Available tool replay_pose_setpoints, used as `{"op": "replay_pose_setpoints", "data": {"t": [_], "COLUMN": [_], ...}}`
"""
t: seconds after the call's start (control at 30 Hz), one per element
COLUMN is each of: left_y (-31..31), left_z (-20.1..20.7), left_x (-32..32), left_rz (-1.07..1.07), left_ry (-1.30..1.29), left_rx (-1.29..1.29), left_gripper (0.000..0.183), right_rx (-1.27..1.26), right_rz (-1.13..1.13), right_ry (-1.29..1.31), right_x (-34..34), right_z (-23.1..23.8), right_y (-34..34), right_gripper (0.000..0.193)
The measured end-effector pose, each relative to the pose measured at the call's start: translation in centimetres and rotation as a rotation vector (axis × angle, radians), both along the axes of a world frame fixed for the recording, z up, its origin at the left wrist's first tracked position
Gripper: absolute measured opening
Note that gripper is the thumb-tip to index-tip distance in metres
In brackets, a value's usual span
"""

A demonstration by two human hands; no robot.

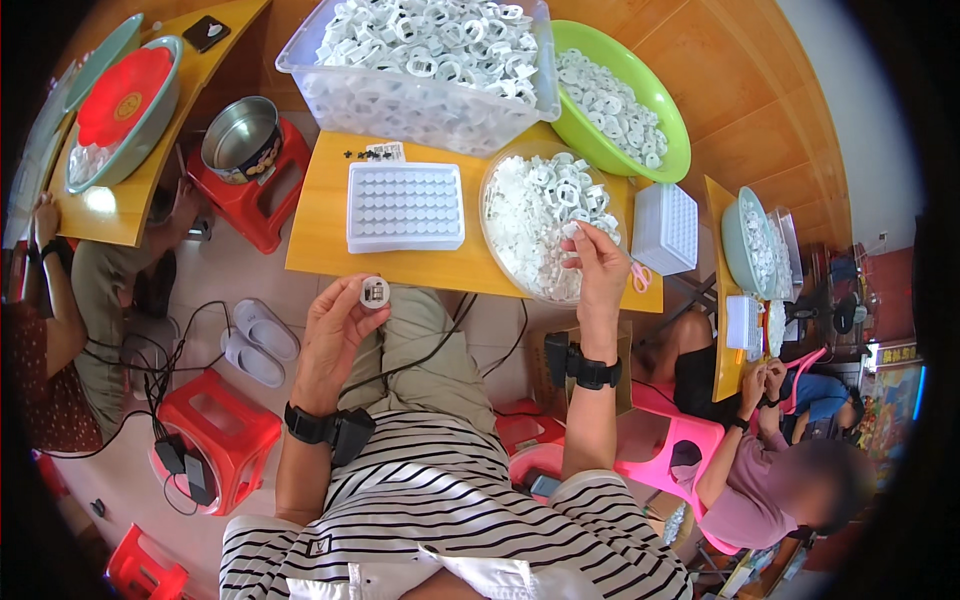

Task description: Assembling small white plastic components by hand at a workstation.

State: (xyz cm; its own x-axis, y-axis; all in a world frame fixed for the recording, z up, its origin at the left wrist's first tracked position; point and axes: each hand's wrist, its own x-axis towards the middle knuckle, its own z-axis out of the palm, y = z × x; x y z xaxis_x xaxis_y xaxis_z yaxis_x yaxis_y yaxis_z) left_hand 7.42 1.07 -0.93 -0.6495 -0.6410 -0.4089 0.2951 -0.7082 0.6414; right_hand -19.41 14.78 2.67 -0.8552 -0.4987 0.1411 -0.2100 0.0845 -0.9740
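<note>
Over my lap, my left hand [335, 322] grips a round white plastic housing [375, 292] by its edge, its open face with dark and metal bits inside showing. Above the right side of a clear round bowl [487, 235], the fingers of my right hand [602, 268] pinch a small white plastic piece [571, 229]. Loose white plastic parts [535, 215] fill that bowl, small ones at the left and ring-shaped ones at the right. On the table to its left sits a white tray [405, 243] with rows of round white pieces.
Behind stand a big clear bin [420, 110] of white rings and a green basin [672, 120]. A stack of white trays [665, 230] and pink scissors [641, 277] lie at the right. Red stools [215, 430] and cables flank me. Other people work at the left and right tables.
</note>
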Motion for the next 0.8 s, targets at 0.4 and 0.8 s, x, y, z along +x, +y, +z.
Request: {"op": "replay_pose_setpoints", "data": {"t": [0.4,0.8], "left_y": [0.8,0.7], "left_z": [0.2,0.6], "left_x": [-0.6,0.2], "left_rz": [-0.086,-0.177], "left_ry": [0.054,0.003], "left_rx": [0.020,-0.080], "left_gripper": [0.024,0.025], "right_rx": [0.075,0.249], "right_rz": [0.465,0.729], "right_ry": [-0.272,0.370], "right_x": [9.6,13.4], "right_z": [1.6,2.3], "right_y": [-2.5,-4.9], "right_gripper": [0.014,0.012]}}
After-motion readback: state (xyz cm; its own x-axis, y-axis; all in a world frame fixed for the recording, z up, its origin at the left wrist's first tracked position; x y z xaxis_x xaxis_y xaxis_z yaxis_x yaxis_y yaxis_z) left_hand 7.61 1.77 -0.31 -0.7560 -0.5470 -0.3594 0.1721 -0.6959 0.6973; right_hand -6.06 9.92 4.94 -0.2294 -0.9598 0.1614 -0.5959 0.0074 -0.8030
